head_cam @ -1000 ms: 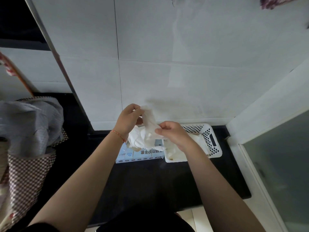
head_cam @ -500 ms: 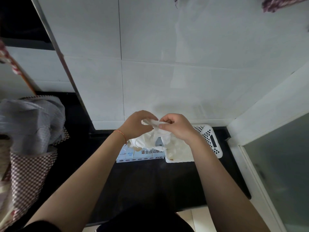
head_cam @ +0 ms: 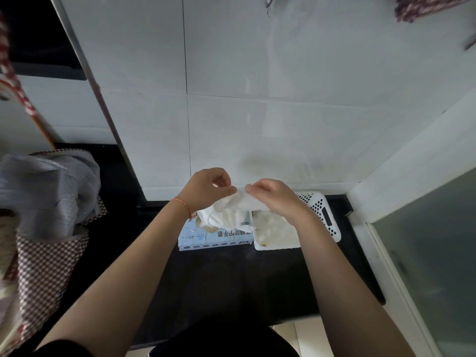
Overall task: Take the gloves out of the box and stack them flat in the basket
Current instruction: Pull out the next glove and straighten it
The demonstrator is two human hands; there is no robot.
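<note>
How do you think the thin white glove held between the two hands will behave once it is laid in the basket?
Probably floppy: the glove sags and bunches between the left hand and right hand. It looks thin and translucent, so likely very light and prone to shifting. It may need smoothing to lie flat on the gloves already in the basket.

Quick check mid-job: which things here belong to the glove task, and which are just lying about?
In the job:
glove, pinched by left hand and right hand
glove box
white basket, gloves already inside

Lying about:
checked bag at left
grey plastic bag in it
</note>
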